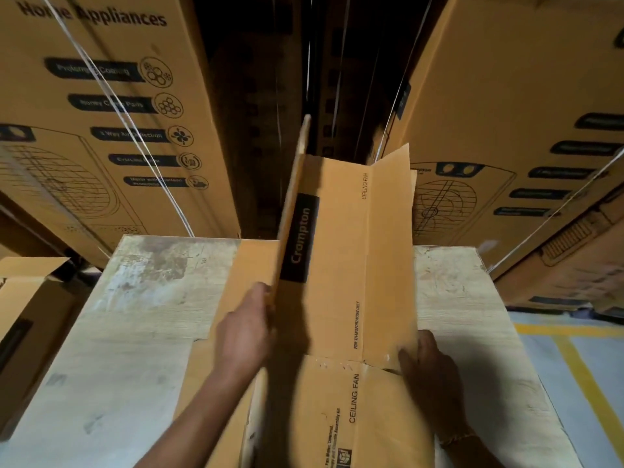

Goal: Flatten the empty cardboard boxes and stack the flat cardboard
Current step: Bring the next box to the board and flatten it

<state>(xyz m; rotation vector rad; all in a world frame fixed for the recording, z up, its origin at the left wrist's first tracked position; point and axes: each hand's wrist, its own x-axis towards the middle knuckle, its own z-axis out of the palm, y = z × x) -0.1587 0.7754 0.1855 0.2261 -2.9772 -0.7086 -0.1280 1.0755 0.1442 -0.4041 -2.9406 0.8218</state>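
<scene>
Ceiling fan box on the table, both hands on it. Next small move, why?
Probably fold the raised Crompton panel down onto the middle face. The left hand grips its near edge, it stands almost upright, and the right hand holds the opposite side: the box is not flat yet.

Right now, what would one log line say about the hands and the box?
step: flattening ceiling fan box | left hand: grips raised side panel | right hand: holds right panel edge | on: table

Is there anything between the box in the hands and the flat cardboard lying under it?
Nothing visible. The left hand and right hand grip the half-folded box by its sides, directly over the flat cardboard on the table; no other object lies between them.
</scene>
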